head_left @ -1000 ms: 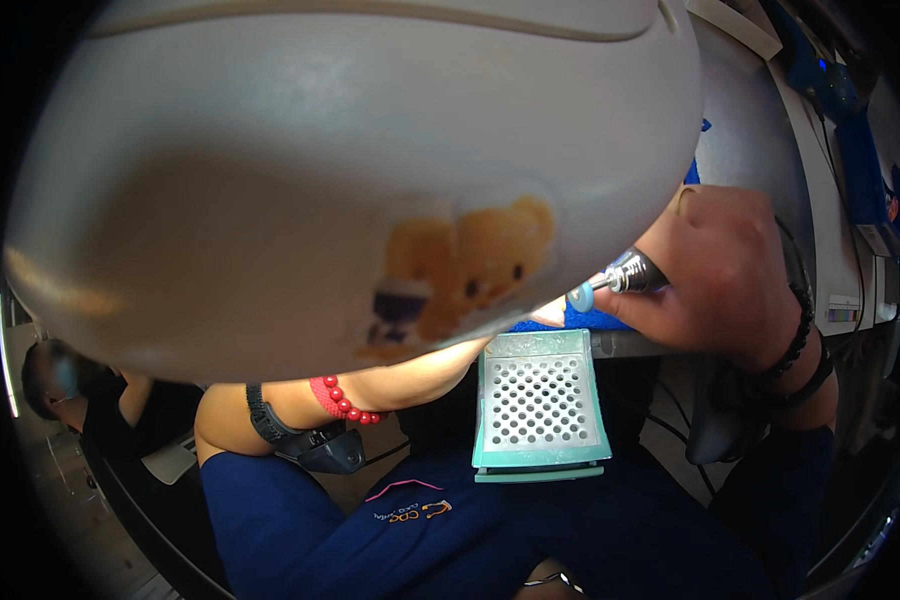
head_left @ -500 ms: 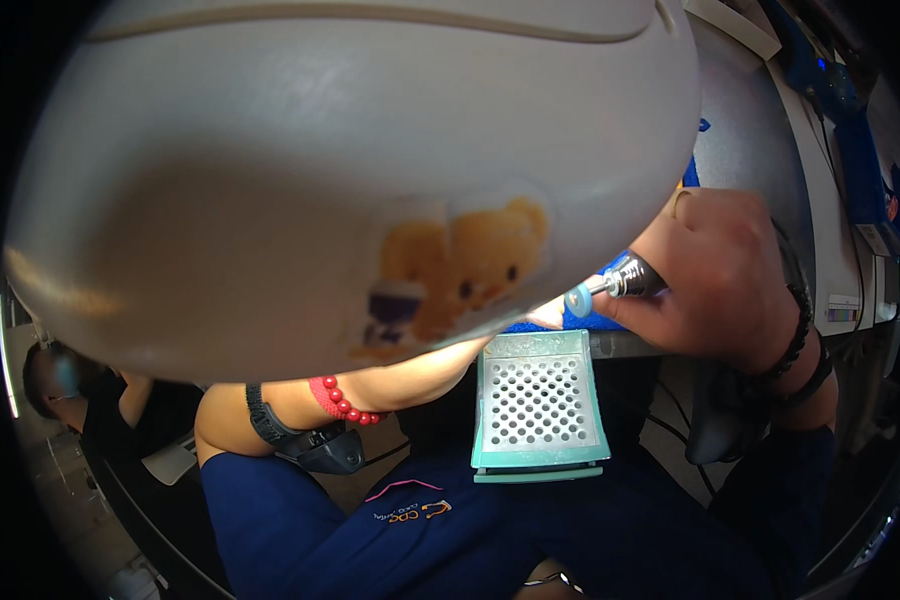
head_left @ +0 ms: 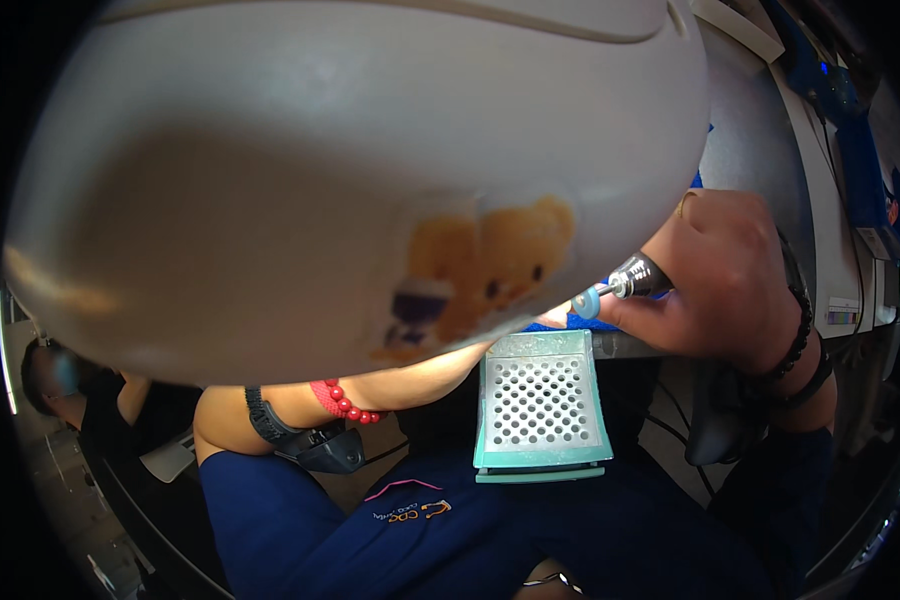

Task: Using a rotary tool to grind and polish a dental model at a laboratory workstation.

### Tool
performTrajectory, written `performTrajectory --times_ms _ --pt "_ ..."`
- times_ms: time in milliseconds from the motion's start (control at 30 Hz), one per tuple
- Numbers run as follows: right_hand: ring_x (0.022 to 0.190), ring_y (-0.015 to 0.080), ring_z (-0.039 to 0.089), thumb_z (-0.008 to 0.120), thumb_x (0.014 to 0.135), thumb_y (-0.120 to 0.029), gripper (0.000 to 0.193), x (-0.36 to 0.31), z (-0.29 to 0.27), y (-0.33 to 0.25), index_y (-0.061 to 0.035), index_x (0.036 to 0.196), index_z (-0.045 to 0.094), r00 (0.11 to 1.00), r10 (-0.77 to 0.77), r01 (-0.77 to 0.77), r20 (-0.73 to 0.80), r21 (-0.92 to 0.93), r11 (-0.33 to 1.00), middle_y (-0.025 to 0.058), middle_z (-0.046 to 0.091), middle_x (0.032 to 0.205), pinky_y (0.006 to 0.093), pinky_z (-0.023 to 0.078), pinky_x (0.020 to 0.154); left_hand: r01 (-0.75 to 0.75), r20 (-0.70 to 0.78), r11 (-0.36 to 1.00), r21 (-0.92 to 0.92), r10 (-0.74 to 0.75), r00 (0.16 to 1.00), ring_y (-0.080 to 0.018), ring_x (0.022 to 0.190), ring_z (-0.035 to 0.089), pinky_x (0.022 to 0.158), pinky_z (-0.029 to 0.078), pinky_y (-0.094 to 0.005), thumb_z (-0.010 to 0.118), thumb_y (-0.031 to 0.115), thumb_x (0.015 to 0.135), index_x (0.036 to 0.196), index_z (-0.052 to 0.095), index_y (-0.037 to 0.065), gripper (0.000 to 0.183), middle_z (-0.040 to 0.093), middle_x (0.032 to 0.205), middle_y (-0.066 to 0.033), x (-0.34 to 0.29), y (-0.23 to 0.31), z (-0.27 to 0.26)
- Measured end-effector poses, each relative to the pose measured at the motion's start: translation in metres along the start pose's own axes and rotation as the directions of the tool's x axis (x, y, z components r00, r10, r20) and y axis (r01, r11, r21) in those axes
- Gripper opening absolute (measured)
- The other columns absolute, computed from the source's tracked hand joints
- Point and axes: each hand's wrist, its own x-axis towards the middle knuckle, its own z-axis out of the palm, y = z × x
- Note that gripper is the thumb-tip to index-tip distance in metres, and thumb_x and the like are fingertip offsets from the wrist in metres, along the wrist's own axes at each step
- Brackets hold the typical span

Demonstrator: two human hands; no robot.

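the hand tool (head_left: pixel 642 278) had a dark, shiny barrel, a thin metal shaft and a round pale-blue disc (head_left: pixel 585 303) at its left end. its rear was hidden inside the right hand (head_left: pixel 725 275), whose fingers were curled closed around the barrel, the disc just left of them. a big pale cover (head_left: pixel 350 130) hid most of the left hand (head_left: pixel 448 376); i could not tell its grip, though its lit fingertips (head_left: pixel 555 316) showed near the disc

Blue cloth (head_left: pixel 594 324) on grey bench (head_left: pixel 755 145)
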Motion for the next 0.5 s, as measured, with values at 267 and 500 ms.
performTrajectory --times_ms 267,500 --pt "0.054 0.021 0.048 0.079 0.05 -0.023 0.03 -0.0001 0.0007 0.0011 -0.012 0.06 0.052 1.0 -0.002 0.001 0.024 0.033 0.999 0.0022 0.048 0.06 0.0351 0.037 0.053 -0.054 0.035 0.998 -0.019 0.055 0.998 -0.0109 0.066 0.054 0.057 0.043 -0.0218 0.059 -0.003 0.079 0.079 0.064 -0.004 0.005 0.062 0.077 -0.0096 0.0059 -0.0019 -0.0019" --pt "0.055 0.021 0.05 0.079 0.05 -0.023 0.03 0.0 0.0015 0.0023 -0.0117 0.062 0.053 0.999 -0.004 0.003 0.032 0.033 0.999 0.0026 0.051 0.061 0.0354 0.039 0.054 0.124 0.001 0.991 -0.059 -0.124 0.992 -0.0113 0.064 0.054 0.057 0.043 -0.0221 0.058 -0.004 0.078 0.078 0.064 -0.005 0.006 0.063 0.076 -0.0096 0.0005 0.0065 0.0002"
